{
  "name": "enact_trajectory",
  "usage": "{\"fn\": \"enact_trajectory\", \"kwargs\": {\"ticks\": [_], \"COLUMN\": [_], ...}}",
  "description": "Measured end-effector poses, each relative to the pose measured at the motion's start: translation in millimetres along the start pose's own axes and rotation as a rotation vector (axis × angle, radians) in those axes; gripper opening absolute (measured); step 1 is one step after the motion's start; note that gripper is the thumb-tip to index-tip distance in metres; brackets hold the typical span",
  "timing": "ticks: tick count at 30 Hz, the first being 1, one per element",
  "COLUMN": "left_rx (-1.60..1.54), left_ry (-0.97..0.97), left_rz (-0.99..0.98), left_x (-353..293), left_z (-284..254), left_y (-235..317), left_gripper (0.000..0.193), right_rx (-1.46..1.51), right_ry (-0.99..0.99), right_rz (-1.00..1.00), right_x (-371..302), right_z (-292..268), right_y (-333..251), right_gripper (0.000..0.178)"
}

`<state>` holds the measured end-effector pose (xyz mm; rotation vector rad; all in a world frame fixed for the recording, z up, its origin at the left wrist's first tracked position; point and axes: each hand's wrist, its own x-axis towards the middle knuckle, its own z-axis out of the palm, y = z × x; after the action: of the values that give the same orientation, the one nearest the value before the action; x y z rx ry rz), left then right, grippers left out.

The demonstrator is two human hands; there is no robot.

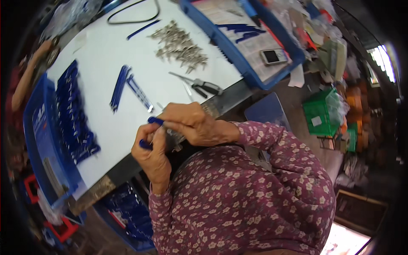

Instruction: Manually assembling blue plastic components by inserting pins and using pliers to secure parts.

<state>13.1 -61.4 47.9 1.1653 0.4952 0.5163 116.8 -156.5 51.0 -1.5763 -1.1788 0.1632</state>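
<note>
Left hand: the left hand [152,155] is curled, its fingers closed on a dark blue piece [156,120] whose lower portion emerges near the palm.
Right hand: the right hand [191,123] is bent over from the opposite side, thumb and fingers pinching at the upper end of the same piece.
Blue piece: held between the two hands, just off the near edge of the white worktop [102,55]; the fingers hide its middle, so its full outline is not discernible.
Blue strips: a narrow bundle [120,89] lies beyond the hands, with a strip bearing pale metal [139,92] slanting beside it; a single blue strip [143,30] lies farther off, near a black loop [134,19].
Metal parts: small silvery pieces form a loose pile [180,47] toward the far side.
Tools: a screwdriver [208,87] with a grey-and-black handle lies near the right hand.
Right tray: a blue tray [272,80] contains further blue strips [242,30] and a silver device [274,56] with a small screen.
Left side: a heap of blue strips [76,114] adjoins a blue bin [36,140].
Surroundings: a green crate [316,112] stands at right; another person's forearm [26,78] appears at upper left.
</note>
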Motion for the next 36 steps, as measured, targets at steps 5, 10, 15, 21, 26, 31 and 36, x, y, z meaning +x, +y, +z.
{"fn": "enact_trajectory", "kwargs": {"ticks": [5, 10, 15, 21, 26, 31, 36], "left_rx": [-0.049, -0.024, -0.078, -0.119, -0.164, -0.217, -0.245], "left_ry": [-0.007, -0.025, -0.031, -0.084, -0.124, -0.137, -0.149], "left_rz": [0.016, 0.033, 0.003, -0.05, -0.111, -0.136, -0.171], "left_x": [0, 3, 7, 13, 18, 20, 20], "left_z": [7, 10, 15, 20, 23, 25, 24], "left_y": [1, 0, 1, 1, 1, 2, 1], "left_gripper": [0.004, 0.004, 0.006, 0.005, 0.006, 0.006, 0.006], "right_rx": [0.133, 0.264, 0.394, 0.228, 0.08, -0.027, -0.003], "right_ry": [-0.038, 0.026, 0.055, 0.065, 0.034, -0.028, 0.005], "right_rz": [0.055, 0.144, 0.239, 0.031, -0.176, -0.218, -0.259], "right_x": [2, 3, 1, 2, -1, -1, 0], "right_z": [-9, -16, -18, -29, -36, -42, -43], "right_y": [-1, -6, -7, 4, 16, 21, 21], "right_gripper": [0.018, 0.021, 0.022, 0.027, 0.03, 0.033, 0.033]}}
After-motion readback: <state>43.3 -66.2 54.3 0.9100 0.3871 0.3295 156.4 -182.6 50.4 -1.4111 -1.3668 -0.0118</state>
